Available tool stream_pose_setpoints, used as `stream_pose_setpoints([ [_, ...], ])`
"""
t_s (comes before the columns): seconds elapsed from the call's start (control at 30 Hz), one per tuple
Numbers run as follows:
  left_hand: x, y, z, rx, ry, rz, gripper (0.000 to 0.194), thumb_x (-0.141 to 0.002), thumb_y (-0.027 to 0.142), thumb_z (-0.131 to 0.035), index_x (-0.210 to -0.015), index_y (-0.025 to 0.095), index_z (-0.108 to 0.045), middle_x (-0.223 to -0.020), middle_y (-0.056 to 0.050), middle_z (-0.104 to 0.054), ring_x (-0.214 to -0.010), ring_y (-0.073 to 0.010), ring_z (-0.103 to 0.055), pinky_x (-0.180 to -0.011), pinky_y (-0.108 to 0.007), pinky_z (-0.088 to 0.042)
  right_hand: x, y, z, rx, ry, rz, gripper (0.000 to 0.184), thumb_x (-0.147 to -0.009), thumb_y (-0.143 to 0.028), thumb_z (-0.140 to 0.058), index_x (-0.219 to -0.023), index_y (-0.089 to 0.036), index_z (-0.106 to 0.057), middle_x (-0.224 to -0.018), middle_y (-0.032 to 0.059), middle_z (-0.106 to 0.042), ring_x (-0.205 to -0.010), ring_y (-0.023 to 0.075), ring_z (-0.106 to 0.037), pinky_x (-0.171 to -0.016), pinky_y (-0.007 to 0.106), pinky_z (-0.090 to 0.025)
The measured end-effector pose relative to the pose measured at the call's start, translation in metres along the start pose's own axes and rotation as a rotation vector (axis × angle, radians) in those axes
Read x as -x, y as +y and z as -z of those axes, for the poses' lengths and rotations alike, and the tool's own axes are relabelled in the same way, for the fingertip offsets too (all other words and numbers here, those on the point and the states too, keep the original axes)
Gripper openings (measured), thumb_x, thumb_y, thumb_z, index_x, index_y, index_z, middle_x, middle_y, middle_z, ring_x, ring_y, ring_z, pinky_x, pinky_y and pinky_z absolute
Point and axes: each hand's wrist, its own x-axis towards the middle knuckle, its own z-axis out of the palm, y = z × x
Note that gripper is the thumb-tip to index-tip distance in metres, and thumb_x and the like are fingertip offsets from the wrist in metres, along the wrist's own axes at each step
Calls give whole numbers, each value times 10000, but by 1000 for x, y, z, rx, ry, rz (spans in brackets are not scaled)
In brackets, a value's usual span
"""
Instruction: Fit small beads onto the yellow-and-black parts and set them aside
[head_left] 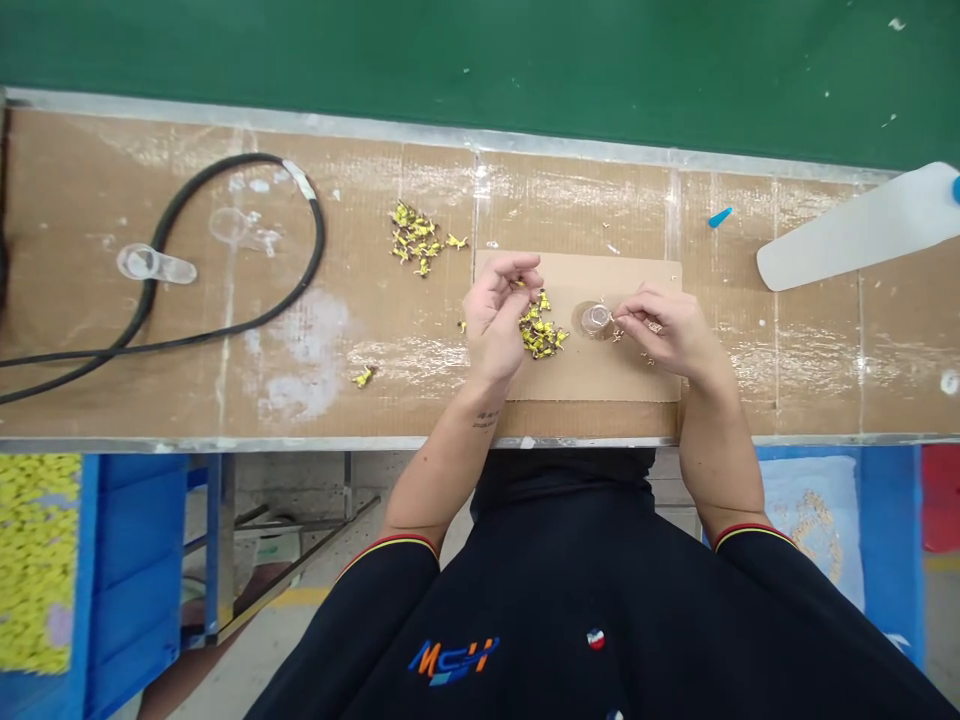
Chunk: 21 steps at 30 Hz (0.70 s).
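Observation:
My left hand (pixel 501 318) is closed in a pinch above the cardboard sheet (pixel 600 385), on a small yellow figure (pixel 519 283) mostly hidden by the fingers. Just right of it, a pile of small yellow and dark figures (pixel 541 335) lies on the sheet. My right hand (pixel 667 325) pinches a tiny pale piece (pixel 613 317) at its fingertips, beside a small clear cup (pixel 596 319). More tiny beige pieces (pixel 649 358) are scattered below that hand.
Another heap of yellow figures (pixel 414 238) and a single one (pixel 364 377) lie to the left. A black cable (pixel 322 235) loops near clear plastic pieces (pixel 157 264). To the right are a blue cap (pixel 720 217) and a white bottle (pixel 855 228). Blue bins (pixel 135 560) stand below the table edge.

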Motion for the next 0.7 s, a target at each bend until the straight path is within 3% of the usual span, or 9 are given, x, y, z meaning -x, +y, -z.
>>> stream_pose_setpoints([
  [0.1, 3, -3, -2, -76, -30, -55, 228, -886, 283, -718, -1111, 257, -694, -1027, -40, -677, -890, -147, -658, -806, -294, -574, -2, 0, -4, -11, 1, 13, 132, -971, -253, -634, -878, -217, -720, -758, 9, -654, -635, 136, -524, -655, 295, -445],
  [0.23, 4, -5, -2, -97, -28, -12, 418, -861, 346, -815, -1233, 282, -636, -1148, -39, -673, -816, -111, -661, -834, -314, -607, -1, 2, -4, -11, -9, -12, 134, -971, -266, -635, -879, -228, -726, -751, 5, -640, -641, 140, -527, -666, 300, -461],
  [0.7, 4, -7, -1, -72, -18, -9, 475, -830, 436, -870, -1198, 273, -618, -1031, -12, -674, -849, -123, -733, -814, -299, -650, -1, 4, -4, -1, -9, 19, 104, -956, -243, -658, -892, -232, -740, -765, 10, -646, -663, 148, -548, -678, 309, -454],
])
